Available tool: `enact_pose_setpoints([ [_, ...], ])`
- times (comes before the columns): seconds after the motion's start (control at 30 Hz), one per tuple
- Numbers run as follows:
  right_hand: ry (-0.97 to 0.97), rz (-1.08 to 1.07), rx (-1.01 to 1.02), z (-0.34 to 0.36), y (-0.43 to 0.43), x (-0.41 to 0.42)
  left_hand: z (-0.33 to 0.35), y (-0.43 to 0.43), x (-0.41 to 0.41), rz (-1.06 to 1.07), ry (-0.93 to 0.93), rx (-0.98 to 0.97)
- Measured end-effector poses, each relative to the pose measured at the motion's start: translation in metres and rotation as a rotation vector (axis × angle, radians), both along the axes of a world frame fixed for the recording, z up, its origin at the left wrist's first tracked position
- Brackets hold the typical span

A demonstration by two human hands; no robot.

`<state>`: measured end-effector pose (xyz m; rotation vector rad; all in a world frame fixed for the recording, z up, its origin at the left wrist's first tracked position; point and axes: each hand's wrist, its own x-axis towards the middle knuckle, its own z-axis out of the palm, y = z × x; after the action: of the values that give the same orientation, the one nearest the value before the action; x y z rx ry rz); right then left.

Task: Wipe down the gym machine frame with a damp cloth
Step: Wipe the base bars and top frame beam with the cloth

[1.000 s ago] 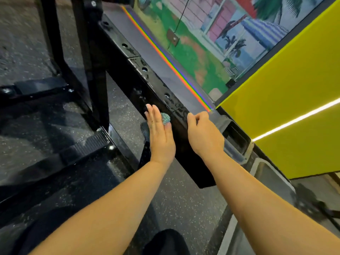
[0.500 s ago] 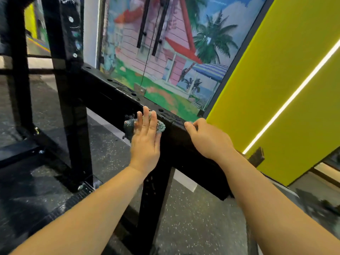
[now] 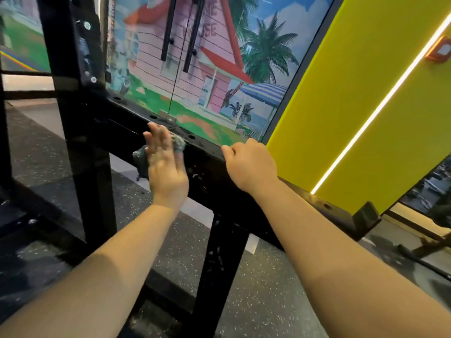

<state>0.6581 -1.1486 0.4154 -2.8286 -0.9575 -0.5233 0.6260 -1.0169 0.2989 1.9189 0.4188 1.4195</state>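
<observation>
A painted mural (image 3: 227, 69) of a pink house, palm trees and a striped umbrella is seen on the wall behind, with a bright yellow panel (image 3: 353, 81) to its right, crossed by a slanted light strip (image 3: 366, 123). Dark speckled rubber floor (image 3: 268, 301) is seen below.

The black gym machine frame (image 3: 75, 132) fills the left and centre of the view. Its cross-beam (image 3: 207, 172) slopes down from an upright post at the left towards the lower right. A row of holes is seen along the beam's top face, and pale smears are seen on its near side and on the leg beneath it. A thin cable (image 3: 179, 69) hangs in front of the mural, just behind the beam.

The cloth (image 3: 141, 162), grey-green and crumpled, is pressed against the near side face of the cross-beam by the left hand (image 3: 166, 169). The fingers (image 3: 156, 137) of that hand are held straight and flat over the cloth, reaching up to the beam's top edge. The cloth shows beside the hand on the left and again by the fingertips. The hand is blurred.

The right hand (image 3: 249, 162) is placed on the same beam, a little further down the slope and apart from the left hand. Its fingers (image 3: 231, 151) are curled over the top edge, so that the beam is gripped.
</observation>
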Motion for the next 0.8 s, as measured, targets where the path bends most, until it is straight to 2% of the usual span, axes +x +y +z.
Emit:
enact_pose_setpoints([
  [0.03,0.012,-0.025,-0.004,-0.001,0.001,0.002,0.007,-0.001,0.002,0.003,0.006,-0.149],
  [0.07,0.034,-0.047,-0.008,-0.001,0.002,0.002,0.012,-0.009,0.003,0.007,0.000,-0.205],
  [0.1,0.055,-0.066,-0.014,0.000,0.006,0.002,0.009,-0.021,0.003,0.009,-0.011,-0.149],
  [0.2,0.041,-0.080,0.003,0.001,0.007,0.002,-0.018,-0.032,0.002,-0.067,-0.033,0.282],
  [0.27,-0.024,-0.069,0.024,-0.002,0.006,0.000,-0.021,-0.001,0.001,-0.045,-0.021,0.368],
  [0.3,-0.050,-0.065,0.036,-0.004,0.007,-0.001,-0.016,0.013,0.000,-0.014,-0.009,0.285],
  [0.4,-0.085,-0.076,0.065,-0.004,0.009,-0.003,0.007,0.013,0.001,0.025,-0.025,-0.173],
  [0.43,-0.093,-0.080,0.069,-0.005,0.010,-0.003,0.007,-0.003,0.003,0.023,-0.034,-0.188],
  [0.53,-0.129,-0.100,0.084,-0.006,0.009,-0.004,-0.018,-0.050,0.005,-0.059,-0.060,0.174],
  [0.63,-0.146,-0.105,0.080,-0.009,0.007,-0.004,-0.029,-0.027,0.004,-0.069,-0.061,0.328],
  [0.67,-0.139,-0.105,0.077,-0.010,0.006,-0.004,-0.023,-0.016,0.003,-0.039,-0.044,0.284],
  [0.77,-0.139,-0.116,0.078,-0.010,0.007,-0.003,0.003,-0.008,0.005,0.006,-0.048,-0.149],
  [0.8,-0.138,-0.123,0.081,-0.011,0.008,-0.004,0.007,-0.019,0.005,0.013,-0.059,-0.211],
])
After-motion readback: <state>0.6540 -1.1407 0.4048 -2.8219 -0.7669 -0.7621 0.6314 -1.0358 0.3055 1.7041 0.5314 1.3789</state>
